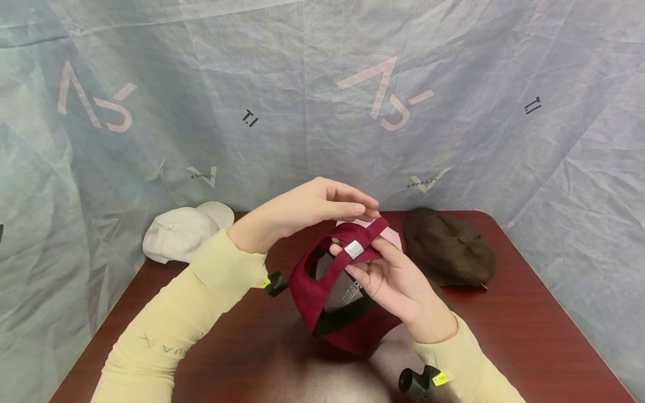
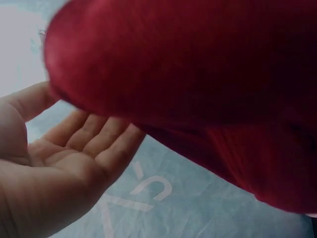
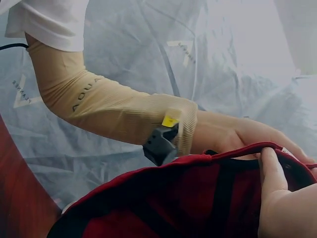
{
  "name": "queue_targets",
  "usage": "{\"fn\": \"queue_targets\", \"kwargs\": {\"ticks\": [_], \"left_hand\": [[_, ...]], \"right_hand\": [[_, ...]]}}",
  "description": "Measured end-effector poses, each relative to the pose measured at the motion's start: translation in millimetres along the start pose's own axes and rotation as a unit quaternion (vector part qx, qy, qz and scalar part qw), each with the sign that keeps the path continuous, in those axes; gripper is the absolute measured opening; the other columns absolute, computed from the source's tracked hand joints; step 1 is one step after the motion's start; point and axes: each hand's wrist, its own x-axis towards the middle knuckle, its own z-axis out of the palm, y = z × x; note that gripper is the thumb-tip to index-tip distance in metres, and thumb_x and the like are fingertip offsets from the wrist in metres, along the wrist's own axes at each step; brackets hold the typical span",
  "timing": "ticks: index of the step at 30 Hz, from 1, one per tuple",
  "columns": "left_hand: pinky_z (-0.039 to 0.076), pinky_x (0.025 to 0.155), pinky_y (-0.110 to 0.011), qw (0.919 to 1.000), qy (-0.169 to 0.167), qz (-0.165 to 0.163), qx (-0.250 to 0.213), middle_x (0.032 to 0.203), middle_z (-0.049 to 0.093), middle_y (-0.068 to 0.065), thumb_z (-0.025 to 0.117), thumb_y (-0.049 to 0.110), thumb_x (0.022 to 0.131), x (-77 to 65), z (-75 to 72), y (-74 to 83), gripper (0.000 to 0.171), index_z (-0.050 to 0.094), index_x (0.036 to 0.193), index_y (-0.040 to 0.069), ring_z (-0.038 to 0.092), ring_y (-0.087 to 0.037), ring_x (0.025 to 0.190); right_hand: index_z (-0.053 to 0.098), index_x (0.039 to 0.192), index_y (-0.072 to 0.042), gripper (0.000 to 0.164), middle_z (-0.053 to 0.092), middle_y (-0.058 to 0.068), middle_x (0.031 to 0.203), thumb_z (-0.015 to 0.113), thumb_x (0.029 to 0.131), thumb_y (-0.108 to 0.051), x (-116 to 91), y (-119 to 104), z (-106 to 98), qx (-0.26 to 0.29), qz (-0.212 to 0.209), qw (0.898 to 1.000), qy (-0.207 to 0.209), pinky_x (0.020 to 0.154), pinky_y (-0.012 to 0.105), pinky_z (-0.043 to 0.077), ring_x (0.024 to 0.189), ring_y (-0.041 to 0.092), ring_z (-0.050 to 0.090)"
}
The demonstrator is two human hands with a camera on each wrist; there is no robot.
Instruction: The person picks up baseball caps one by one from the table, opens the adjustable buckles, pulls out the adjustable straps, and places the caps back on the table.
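Note:
A dark red baseball cap (image 1: 309,296) is held up over the table, with its back opening, adjustment strap and metal buckle (image 1: 354,249) facing the head camera. My right hand (image 1: 398,280) grips it at the strap, and in the right wrist view the thumb (image 3: 272,171) lies along the inside of the cap's edge. Over the strap's upper end hovers my left hand (image 1: 327,204), its fingers extended and gently bent. The left wrist view shows the left thumb (image 2: 37,101) right at the cap's edge, while the cap hides the other fingertips.
A white cap (image 1: 178,232) lies at the back left of the reddish-brown table (image 1: 524,336), and a dark brown cap (image 1: 450,246) at the back right. Something pink (image 1: 394,238) shows behind the red cap. A grey printed cloth (image 1: 302,101) hangs behind the table.

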Motion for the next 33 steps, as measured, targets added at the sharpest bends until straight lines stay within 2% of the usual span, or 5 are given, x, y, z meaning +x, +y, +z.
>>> {"fn": "queue_targets", "kwargs": {"ticks": [6, 15, 23, 28, 33], "left_hand": [[0.049, 0.088, -0.029, 0.9977, -0.012, -0.022, 0.062, 0.096, 0.072, -0.004, 0.065, 0.022, 0.09, 10.3, 4.2, 0.5, 0.022, 0.072, 0.107, 0.01, 0.064, -0.018, 0.094], [0.051, 0.083, -0.029, 0.9967, 0.009, -0.026, 0.076, 0.087, 0.072, -0.004, 0.071, 0.017, 0.085, 11.7, 8.0, 0.3, 0.018, 0.074, 0.1, 0.009, 0.063, -0.019, 0.085], [0.051, 0.077, -0.026, 0.9954, 0.038, -0.015, 0.087, 0.081, 0.071, -0.004, 0.07, 0.015, 0.086, 8.7, 9.0, -1.8, 0.013, 0.073, 0.095, 0.007, 0.063, -0.016, 0.078], [0.051, 0.075, -0.024, 0.9985, 0.021, 0.005, 0.051, 0.078, 0.069, -0.005, 0.063, 0.007, 0.09, 4.7, 11.6, -2.5, 0.01, 0.066, 0.095, -0.001, 0.062, -0.015, 0.075], [0.054, 0.079, -0.033, 0.9992, -0.023, 0.024, -0.023, 0.096, 0.07, -0.016, 0.05, 0.004, 0.097, -0.5, 12.7, -0.6, 0.011, 0.055, 0.097, -0.005, 0.069, -0.024, 0.085]], "right_hand": [[0.055, 0.128, -0.005, 0.035, 0.059, 0.016, 0.125, 0.031, 0.104, -0.015, 1, 0, 1, 0.003, 0.0, 1.0, 0.024, 0.096, 0.036, 0.047, 0.117, 0.032, 0.057], [0.054, 0.127, -0.006, 0.033, 0.059, 0.015, 0.126, 0.031, 0.104, -0.011, 0, 1, 1, -0.001, -0.007, 0.999, 0.042, 0.1, 0.036, 0.044, 0.117, 0.033, 0.057], [0.053, 0.129, -0.008, 0.033, 0.059, 0.012, 0.126, 0.032, 0.104, -0.01, -1, 2, 0, 0.034, 0.004, 0.998, 0.057, 0.097, 0.035, 0.046, 0.116, 0.033, 0.057], [0.051, 0.127, -0.007, 0.031, 0.061, 0.01, 0.123, 0.032, 0.103, -0.008, -2, 3, 1, 0.045, 0.001, 0.997, 0.064, 0.095, 0.033, 0.047, 0.114, 0.032, 0.059], [0.055, 0.125, -0.004, 0.031, 0.063, 0.011, 0.12, 0.033, 0.103, -0.007, -1, 4, 0, 0.052, 0.0, 0.996, 0.069, 0.094, 0.032, 0.048, 0.111, 0.03, 0.061]]}}
